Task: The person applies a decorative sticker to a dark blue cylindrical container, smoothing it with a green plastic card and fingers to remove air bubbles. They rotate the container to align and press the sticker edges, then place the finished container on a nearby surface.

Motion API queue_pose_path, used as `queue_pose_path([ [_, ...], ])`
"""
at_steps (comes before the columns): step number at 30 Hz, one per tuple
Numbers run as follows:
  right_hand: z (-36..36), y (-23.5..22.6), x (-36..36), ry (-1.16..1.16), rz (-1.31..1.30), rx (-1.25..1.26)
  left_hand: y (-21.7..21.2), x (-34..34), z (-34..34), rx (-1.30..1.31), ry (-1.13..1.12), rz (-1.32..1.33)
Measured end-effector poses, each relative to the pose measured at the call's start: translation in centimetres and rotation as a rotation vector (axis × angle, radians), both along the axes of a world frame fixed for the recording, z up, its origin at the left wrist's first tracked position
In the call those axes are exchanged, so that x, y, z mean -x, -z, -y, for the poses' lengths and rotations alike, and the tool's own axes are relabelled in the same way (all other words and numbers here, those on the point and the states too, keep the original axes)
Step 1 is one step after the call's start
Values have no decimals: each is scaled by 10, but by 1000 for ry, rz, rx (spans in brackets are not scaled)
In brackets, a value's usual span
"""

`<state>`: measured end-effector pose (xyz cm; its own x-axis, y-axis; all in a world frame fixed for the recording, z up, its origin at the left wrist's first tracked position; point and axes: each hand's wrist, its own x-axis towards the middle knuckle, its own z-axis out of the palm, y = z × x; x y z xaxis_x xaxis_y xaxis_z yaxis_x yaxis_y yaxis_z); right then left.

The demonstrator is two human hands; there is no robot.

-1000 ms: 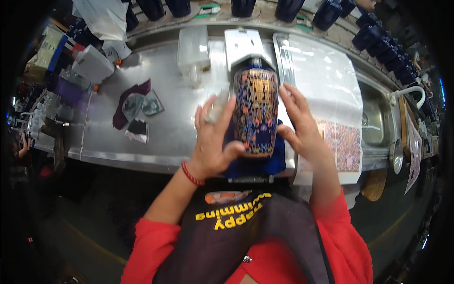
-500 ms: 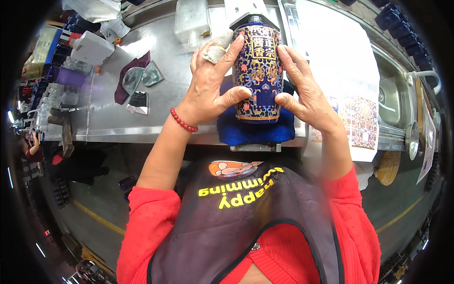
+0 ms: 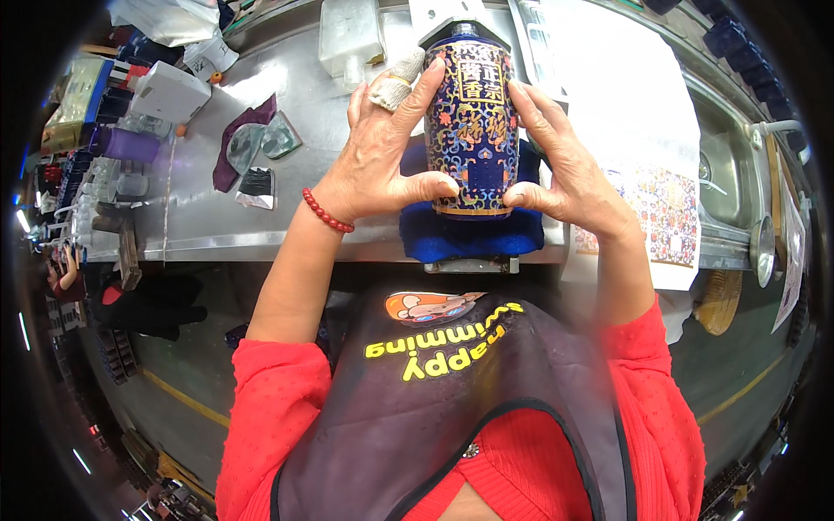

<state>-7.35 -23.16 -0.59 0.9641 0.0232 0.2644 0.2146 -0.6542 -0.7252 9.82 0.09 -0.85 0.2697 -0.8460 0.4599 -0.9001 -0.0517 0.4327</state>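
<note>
A dark blue bottle (image 3: 473,143) with a colourful floral pattern and gold characters lies on its back, its neck pointing away from me. My left hand (image 3: 373,156) flanks it on the left, thumb pressed at the lower edge and index finger along the upper side. Pale cloth (image 3: 395,85) is bound around one of its fingers with a yellow band. On the opposite side, my right hand (image 3: 569,169) rests its thumb low on the bottle and its fingers along the upper right. Beneath the bottle's base shows a blue cloth-covered support (image 3: 469,236).
Printed floral sheets (image 3: 660,208) lie on white paper (image 3: 625,95) to the right, beside a metal sink (image 3: 730,156). On the metal counter (image 3: 304,208) at left are a purple cloth (image 3: 230,148) and small flat pieces. A clear container (image 3: 350,39) stands behind.
Both thumbs have slid down toward the bottle's base. The bottle sits slightly farther up in view, while the index fingers stay near its upper sides.
</note>
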Motion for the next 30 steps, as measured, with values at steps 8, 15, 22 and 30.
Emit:
queue_pose_path([
  [8, 8, -7, -8, -3, 26, -9, -7, 0, -1, -29, -71, -76],
  [15, 10, -11, -18, -27, 12, -42, -9, 4, 0, -130, -81, -116],
  [22, 12, -10, -18, -38, 4, -73, -9, 5, -1, -138, -77, -132],
  [30, 11, -9, -19, -55, 11, -85, -11, 5, -1, -138, -71, -125],
])
